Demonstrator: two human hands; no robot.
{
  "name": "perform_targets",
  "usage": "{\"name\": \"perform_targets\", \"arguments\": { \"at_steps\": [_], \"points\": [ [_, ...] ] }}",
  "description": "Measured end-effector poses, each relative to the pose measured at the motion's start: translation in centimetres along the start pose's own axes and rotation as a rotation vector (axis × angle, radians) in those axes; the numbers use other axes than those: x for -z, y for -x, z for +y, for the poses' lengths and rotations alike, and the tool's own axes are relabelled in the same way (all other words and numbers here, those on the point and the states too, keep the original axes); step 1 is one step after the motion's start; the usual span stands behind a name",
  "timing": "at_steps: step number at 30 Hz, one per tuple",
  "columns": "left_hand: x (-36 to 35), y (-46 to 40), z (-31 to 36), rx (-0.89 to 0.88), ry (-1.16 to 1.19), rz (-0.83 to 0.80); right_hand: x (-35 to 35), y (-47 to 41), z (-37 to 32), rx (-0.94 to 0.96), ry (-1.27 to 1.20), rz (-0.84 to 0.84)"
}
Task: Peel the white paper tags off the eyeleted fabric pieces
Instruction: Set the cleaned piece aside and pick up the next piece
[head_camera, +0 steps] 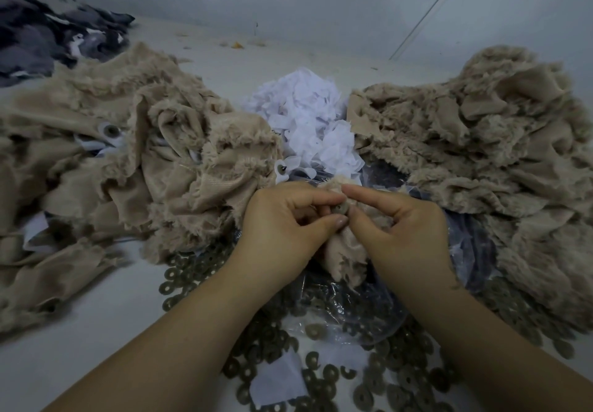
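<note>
You work in dim, flat, bluish light with no clear source and only soft shadows under the fabric heaps. The wide lens bends the frame's edges, stretching the lower corners. Fine detail smears throughout, the upper left looks murky, and the clear plastic bag shows faint glare.

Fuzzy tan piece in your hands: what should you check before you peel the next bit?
1. Both hands grip the tan fabric piece: ok.
2. Eyelet faces up between left hand and right hand: ok.
3. White tag on this piece: cannot tell, fingers cover it.
4. White paper pile has room for scraps: ok.
5. Tagged pieces remain in the left fabric heap: ok.
</note>
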State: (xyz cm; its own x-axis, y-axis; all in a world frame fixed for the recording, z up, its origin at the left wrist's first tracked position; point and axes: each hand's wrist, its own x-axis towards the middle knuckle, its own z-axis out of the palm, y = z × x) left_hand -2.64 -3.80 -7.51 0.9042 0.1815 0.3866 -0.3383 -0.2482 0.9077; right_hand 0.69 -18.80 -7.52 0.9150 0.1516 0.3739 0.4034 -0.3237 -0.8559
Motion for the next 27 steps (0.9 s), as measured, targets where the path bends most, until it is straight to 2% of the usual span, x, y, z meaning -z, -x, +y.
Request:
{"name": "perform_targets", "arguments": {
  "at_steps": [6,14,27],
  "points": [
    [0.0,0.0,-0.2,-0.028,-0.040,0.072,-0.1,0.2,0.1,-0.023,-0.132,-0.034],
    [-0.7,0.2,-1.0,-0.282,-0.283,0.087,-0.4,0.4,0.1,-0.116,-0.407,-0.089],
    [-1.2,0.4,-1.5,-0.314,-0.329,0.110,-0.7,0.4,0.5,-0.222,-0.520,-0.102]
  ]
}}
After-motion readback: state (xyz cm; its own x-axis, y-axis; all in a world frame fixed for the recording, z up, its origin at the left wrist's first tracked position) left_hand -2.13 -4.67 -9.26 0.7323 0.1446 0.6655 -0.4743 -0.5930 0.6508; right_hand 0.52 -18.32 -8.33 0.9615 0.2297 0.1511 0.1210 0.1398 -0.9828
